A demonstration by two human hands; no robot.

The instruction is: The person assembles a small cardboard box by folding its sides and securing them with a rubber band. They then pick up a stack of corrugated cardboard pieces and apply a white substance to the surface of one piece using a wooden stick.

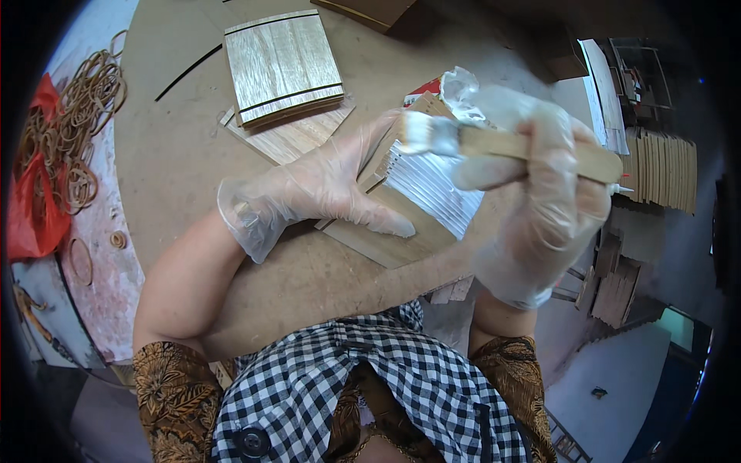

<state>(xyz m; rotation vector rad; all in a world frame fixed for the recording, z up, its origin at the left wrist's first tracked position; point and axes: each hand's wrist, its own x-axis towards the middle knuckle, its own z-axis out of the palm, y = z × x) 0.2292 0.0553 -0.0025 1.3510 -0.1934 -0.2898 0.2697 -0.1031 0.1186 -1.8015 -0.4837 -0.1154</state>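
My right hand point(549, 174), in a clear glove, is closed round the wooden handle of a flat paintbrush point(532, 147). Its bristles are coated white and are slightly blurred, held above the work. Below it lies a wooden panel point(409, 231) bearing a patch of white parallel ridges point(436, 189); the brush and right hand cover part of it. My left hand point(324, 177), gloved too, lies across the panel's left side with thumb and fingers spread wide. Behind that hand stands a stack of pale wooden boards point(285, 65) with dark stripes, on top of another light board point(332, 123).
A brown table point(177, 139) with a curved edge carries the work. Crumpled clear plastic point(461, 86) sits behind the panel. On the left are many rubber bands point(89, 108) and a red plastic bag point(38, 208). Stacked brown boards point(660, 170) stand at right.
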